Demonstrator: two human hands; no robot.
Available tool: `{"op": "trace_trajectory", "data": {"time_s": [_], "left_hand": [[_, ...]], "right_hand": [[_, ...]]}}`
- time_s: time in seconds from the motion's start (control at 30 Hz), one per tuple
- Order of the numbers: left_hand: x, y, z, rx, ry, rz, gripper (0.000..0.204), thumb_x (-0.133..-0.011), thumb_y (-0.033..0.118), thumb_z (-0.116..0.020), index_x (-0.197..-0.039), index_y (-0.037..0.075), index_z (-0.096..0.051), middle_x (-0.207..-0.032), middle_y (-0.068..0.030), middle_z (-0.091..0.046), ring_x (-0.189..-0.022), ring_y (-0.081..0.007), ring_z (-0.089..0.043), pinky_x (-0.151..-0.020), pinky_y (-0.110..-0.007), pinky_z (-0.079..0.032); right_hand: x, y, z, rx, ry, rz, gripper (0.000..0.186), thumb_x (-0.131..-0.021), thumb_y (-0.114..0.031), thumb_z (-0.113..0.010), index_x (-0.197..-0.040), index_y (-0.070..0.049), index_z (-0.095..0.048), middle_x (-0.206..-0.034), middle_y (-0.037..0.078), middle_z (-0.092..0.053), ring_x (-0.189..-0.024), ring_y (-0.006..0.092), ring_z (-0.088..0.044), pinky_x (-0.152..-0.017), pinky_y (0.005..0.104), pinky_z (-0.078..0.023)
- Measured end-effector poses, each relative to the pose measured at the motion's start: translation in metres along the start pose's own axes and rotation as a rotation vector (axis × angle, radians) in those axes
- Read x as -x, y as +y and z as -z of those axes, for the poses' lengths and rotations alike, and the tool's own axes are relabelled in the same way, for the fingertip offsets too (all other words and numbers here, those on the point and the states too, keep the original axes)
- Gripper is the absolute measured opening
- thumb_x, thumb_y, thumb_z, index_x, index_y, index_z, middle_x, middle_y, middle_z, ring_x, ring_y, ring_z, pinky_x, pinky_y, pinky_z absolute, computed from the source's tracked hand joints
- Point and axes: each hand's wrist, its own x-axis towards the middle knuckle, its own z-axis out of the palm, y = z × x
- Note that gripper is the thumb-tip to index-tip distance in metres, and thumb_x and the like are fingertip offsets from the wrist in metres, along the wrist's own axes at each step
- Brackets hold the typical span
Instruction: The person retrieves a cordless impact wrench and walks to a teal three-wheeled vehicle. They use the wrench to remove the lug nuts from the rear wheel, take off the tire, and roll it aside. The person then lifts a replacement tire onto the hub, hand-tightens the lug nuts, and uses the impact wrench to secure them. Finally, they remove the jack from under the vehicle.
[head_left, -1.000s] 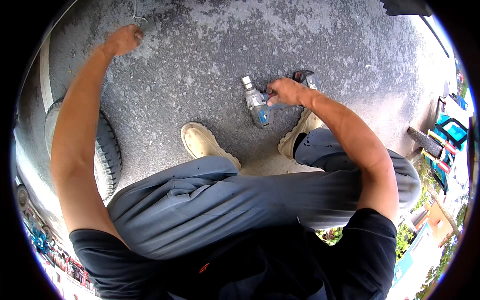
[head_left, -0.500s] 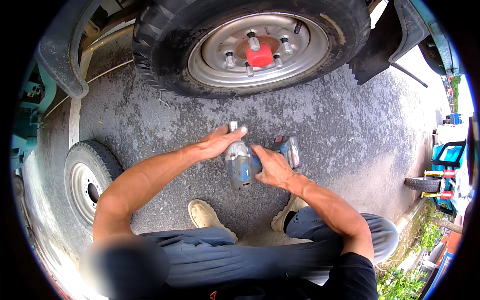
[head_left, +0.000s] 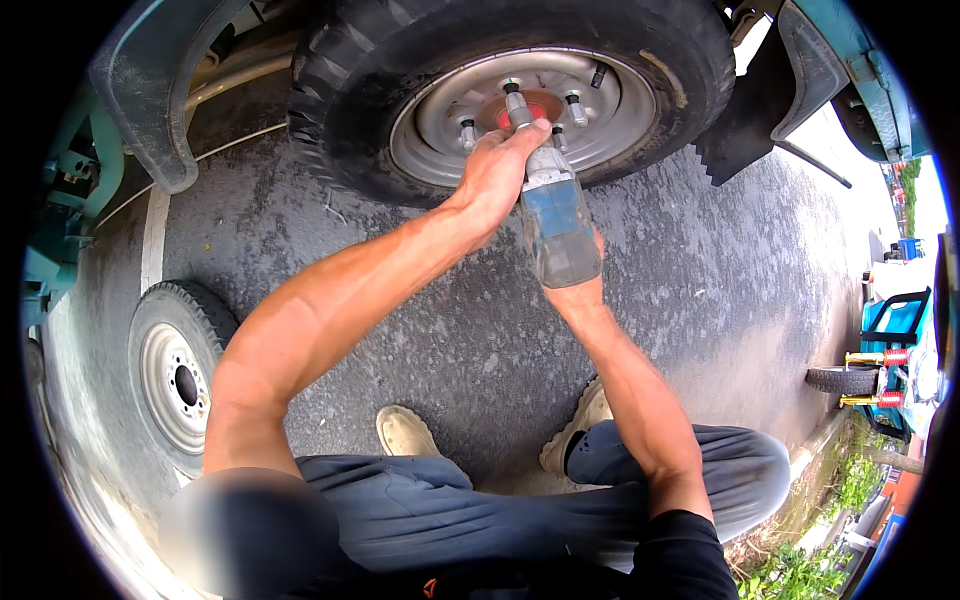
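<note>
A blue and grey cordless impact wrench (head_left: pixel 560 225) points away from me at the wheel. My right hand (head_left: pixel 580 292) grips it from below; the handle and most of those fingers are hidden under its body. My left hand (head_left: pixel 495 175) is closed around its nose, thumb along the top. The wrench's front end lines up with the upper silver lug nut (head_left: pixel 517 106); whether they touch I cannot tell. Other long lug nuts (head_left: pixel 577 112) sit around the red hub cap (head_left: pixel 537 112), partly covered by the wrench, on the silver rim (head_left: pixel 420 160).
A black tyre (head_left: pixel 345 130) surrounds the rim, with mudguards (head_left: pixel 150 110) on either side. A spare wheel (head_left: pixel 165 370) stands at left on the asphalt (head_left: pixel 370 290). My shoes (head_left: pixel 405 430) are below. A small-wheeled vehicle (head_left: pixel 845 380) lies at the right edge.
Both hands have moved the impact wrench forward and up to the wheel. It has turned so its nose points at the lug nuts, and now hides part of the red hub cap.
</note>
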Motion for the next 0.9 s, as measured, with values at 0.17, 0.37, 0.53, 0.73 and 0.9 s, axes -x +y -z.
{"op": "trace_trajectory", "data": {"time_s": [0.17,0.37,0.53,0.73,0.9], "left_hand": [[0.012,0.01,0.004,0.087,-0.042,0.014,0.046,-0.107,0.038,-0.05,-0.121,-0.004,-0.061,-0.103,-0.0178,-0.073,-0.095,-0.0233,-0.072,-0.089,-0.039,-0.057],[0.012,0.011,-0.004,0.169,0.023,0.068,0.041,-0.106,0.034,-0.052,-0.117,-0.005,-0.062,-0.094,-0.0178,-0.072,-0.086,-0.0232,-0.071,-0.08,-0.038,-0.058],[0.001,0.009,-0.003,0.099,0.098,0.028,0.039,-0.106,0.033,-0.053,-0.113,-0.004,-0.062,-0.089,-0.0165,-0.071,-0.078,-0.0223,-0.07,-0.072,-0.038,-0.058],[-0.013,0.001,0.0,0.083,0.172,0.0,0.037,-0.106,0.032,-0.054,-0.105,-0.002,-0.065,-0.083,-0.0137,-0.07,-0.072,-0.021,-0.069,-0.069,-0.037,-0.057],[-0.018,-0.006,0.0,0.091,0.166,-0.042,0.037,-0.106,0.032,-0.053,-0.104,-0.003,-0.066,-0.082,-0.0135,-0.07,-0.07,-0.0209,-0.068,-0.068,-0.036,-0.057]], "right_hand": [[-0.013,-0.016,-0.013,-0.268,-0.022,-0.152,0.042,-0.094,-0.01,-0.071,-0.134,-0.003,-0.06,-0.115,0.009,-0.07,-0.109,0.0212,-0.066,-0.097,0.038,-0.052],[-0.007,0.006,-0.033,-0.209,-0.001,0.007,0.056,-0.094,-0.014,-0.073,-0.145,-0.007,-0.051,-0.119,0.012,-0.07,-0.108,0.0229,-0.069,-0.094,0.0355,-0.055],[-0.015,0.018,-0.033,-0.16,-0.107,-0.063,0.064,-0.095,-0.015,-0.073,-0.152,-0.006,-0.046,-0.127,0.011,-0.068,-0.116,0.02,-0.065,-0.098,0.0345,-0.053],[-0.022,0.019,-0.035,-0.159,-0.097,-0.083,0.066,-0.096,-0.014,-0.072,-0.155,-0.003,-0.043,-0.13,0.01,-0.066,-0.115,0.0184,-0.064,-0.098,0.0335,-0.053],[-0.026,0.023,-0.034,-0.313,-0.117,-0.09,0.063,-0.098,-0.013,-0.07,-0.154,-0.003,-0.043,-0.129,0.01,-0.066,-0.113,0.0179,-0.064,-0.098,0.0329,-0.053]]}}
